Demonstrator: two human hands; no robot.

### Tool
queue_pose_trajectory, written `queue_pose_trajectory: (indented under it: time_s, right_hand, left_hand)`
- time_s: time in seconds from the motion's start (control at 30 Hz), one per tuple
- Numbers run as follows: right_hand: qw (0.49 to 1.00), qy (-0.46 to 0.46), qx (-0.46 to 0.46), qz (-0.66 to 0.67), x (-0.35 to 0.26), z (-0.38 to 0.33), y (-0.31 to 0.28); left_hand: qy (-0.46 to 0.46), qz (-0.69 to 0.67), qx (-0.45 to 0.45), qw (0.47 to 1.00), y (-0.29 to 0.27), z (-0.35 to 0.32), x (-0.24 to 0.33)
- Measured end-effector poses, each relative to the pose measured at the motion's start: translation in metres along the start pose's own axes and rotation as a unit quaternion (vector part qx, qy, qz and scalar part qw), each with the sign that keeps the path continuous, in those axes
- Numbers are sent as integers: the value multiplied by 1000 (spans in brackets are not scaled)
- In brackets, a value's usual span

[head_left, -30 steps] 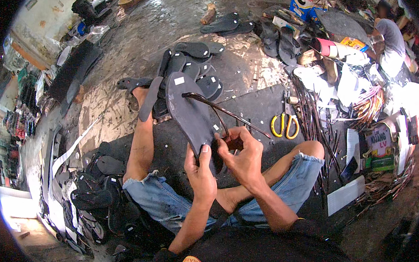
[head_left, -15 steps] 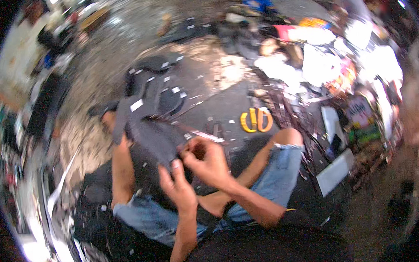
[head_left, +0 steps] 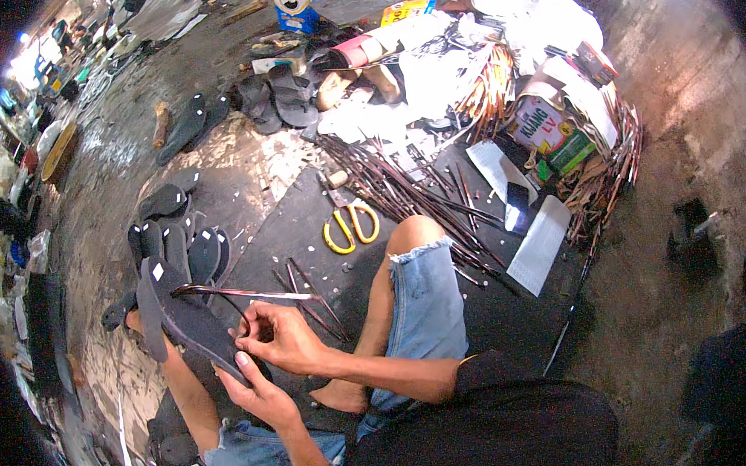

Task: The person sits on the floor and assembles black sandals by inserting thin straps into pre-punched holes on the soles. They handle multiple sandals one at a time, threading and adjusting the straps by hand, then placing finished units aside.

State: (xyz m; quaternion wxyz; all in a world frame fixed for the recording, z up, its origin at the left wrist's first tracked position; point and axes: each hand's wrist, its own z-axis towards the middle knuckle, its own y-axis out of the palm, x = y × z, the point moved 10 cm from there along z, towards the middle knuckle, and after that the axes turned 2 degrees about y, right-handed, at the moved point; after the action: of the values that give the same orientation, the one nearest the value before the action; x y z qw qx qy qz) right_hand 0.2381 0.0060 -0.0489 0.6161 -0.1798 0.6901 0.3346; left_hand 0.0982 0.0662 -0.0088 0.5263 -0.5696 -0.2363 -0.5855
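My left hand (head_left: 262, 395) grips the near end of a dark sandal sole (head_left: 192, 317), thumb along its edge. The sole slants away up and to the left, with a small white patch near its far end. A glossy brown strap strip (head_left: 249, 293) comes out of the sole's upper face and trails to the right. Over the sole's near end, my right hand (head_left: 284, 339) is closed in a pinch, at what looks like the dark end of a strip; the fingertips partly hide it. More dark sandals (head_left: 170, 203) with small white patches lie just beyond.
Yellow-handled scissors (head_left: 351, 227) lie on the black mat (head_left: 283, 226), right of the held sole. A bundle of brown strips (head_left: 414, 198) spreads further right, beside grey sheets (head_left: 540, 244) and a printed tin (head_left: 546, 124). Finished-looking sandals (head_left: 292, 97) sit at the back.
The view has swung to the right, so hands and sole now appear further left. Both hands stay at the sole's near end. The picture is sharper now.
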Motion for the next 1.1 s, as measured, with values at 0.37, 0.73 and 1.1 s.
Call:
queue_pose_trajectory:
  time_s: [0.37, 0.73, 1.1]
  right_hand:
    - [999, 28, 14, 45, 28, 6, -15]
    - [993, 84, -80, 26, 69, 27, -11]
    - [920, 290, -104, 243, 111, -34, 11]
  left_hand:
    - [-35, 19, -82, 996, 17, 3, -13]
    - [-101, -50, -53, 992, 15, 1, -63]
    - [-346, -575, -136, 729, 41, -7, -63]
